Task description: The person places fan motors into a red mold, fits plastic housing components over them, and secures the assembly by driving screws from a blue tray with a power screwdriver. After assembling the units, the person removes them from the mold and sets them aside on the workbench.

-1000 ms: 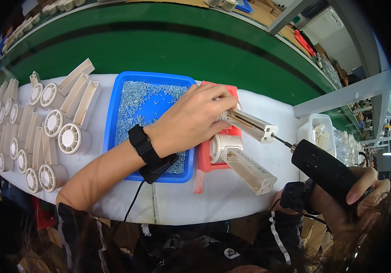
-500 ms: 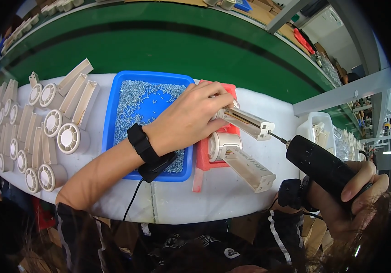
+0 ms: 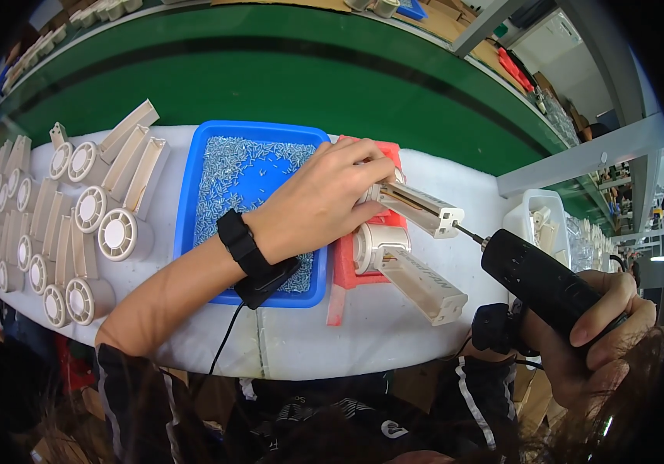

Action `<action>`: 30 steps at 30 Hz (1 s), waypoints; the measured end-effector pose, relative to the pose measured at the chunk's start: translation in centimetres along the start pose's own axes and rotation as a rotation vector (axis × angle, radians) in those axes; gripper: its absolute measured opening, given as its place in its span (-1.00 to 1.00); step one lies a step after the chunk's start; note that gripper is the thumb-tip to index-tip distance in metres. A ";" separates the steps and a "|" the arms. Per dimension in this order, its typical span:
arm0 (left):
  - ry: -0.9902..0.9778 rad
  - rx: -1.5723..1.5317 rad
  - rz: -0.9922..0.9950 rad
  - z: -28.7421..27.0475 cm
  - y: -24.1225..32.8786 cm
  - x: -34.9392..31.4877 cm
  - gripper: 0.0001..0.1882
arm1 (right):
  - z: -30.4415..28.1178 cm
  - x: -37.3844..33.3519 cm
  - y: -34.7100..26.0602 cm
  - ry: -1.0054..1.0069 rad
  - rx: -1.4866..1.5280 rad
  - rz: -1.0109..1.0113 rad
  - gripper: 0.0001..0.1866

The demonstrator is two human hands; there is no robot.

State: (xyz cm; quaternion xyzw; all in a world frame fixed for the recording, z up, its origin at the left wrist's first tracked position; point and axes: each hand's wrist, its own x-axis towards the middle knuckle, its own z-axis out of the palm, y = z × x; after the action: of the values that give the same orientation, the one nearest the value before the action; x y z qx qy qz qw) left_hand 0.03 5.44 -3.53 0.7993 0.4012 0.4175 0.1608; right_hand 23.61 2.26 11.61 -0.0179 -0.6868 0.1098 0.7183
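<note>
My left hand (image 3: pixel 339 185) is closed on the round end of a cream plastic housing with a long handle (image 3: pixel 423 207), which lies on a red foam block (image 3: pixel 339 267). My right hand (image 3: pixel 606 325) grips a black electric screwdriver (image 3: pixel 541 274). Its thin bit meets the end of that handle; whether a screw sits at the tip is too small to tell. Nearer to me, a second cream housing (image 3: pixel 382 238) rests on the same foam, handle pointing right. Beneath my left forearm stands a blue tray (image 3: pixel 183 205) of small silver screws (image 3: pixel 220 174).
Many similar cream housings (image 3: pixel 119 234) stand in rows on the left of the white table (image 3: pixel 301 340). A clear bin (image 3: pixel 544 201) with cream parts sits at the right. Beyond the table lies a green surface (image 3: pixel 270 85), and a grey metal frame (image 3: pixel 587 155) rises at right.
The screwdriver and my right hand have shifted slightly left. The handle's end has moved a little left too. My left hand keeps nearly the same place.
</note>
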 end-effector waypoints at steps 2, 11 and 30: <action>-0.001 -0.015 0.026 0.1 0.4 0.6 -0.65 | -0.1 0.8 -0.2 -0.016 0.092 0.042 -0.69; -0.003 -0.030 0.030 -0.1 0.2 0.8 -0.68 | -4.1 0.6 -1.0 -0.005 0.121 0.075 -0.78; 0.032 -0.049 0.028 0.1 -0.1 0.6 -0.69 | -3.8 0.8 1.0 0.058 0.246 0.017 -0.86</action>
State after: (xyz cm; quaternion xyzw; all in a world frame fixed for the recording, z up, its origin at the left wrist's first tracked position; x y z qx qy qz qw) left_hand 0.31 5.97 -3.30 0.7938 0.3822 0.4421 0.1683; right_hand 27.26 3.81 12.00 0.0614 -0.6468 0.1985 0.7338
